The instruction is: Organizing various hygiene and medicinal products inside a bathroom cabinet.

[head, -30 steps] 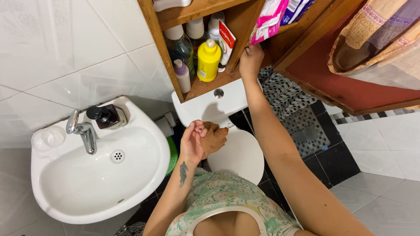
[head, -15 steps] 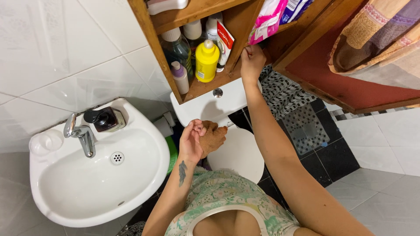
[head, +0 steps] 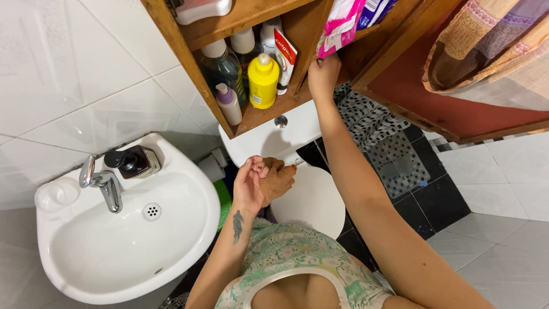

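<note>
left hand [head: 250, 187] at frame centre, fingers clamped on brown cloth [head: 278, 179], above white toilet lid [head: 314, 200] | right hand [head: 323, 76] top centre, fingers curled on wooden cabinet [head: 269, 109] divider, beside yellow bottle [head: 263, 81]

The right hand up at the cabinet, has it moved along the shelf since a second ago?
No. The right hand stays at the lower shelf's front edge, right of the yellow bottle; the shift in the picture comes from the camera, since the wooden cabinet shifts alike.
</note>
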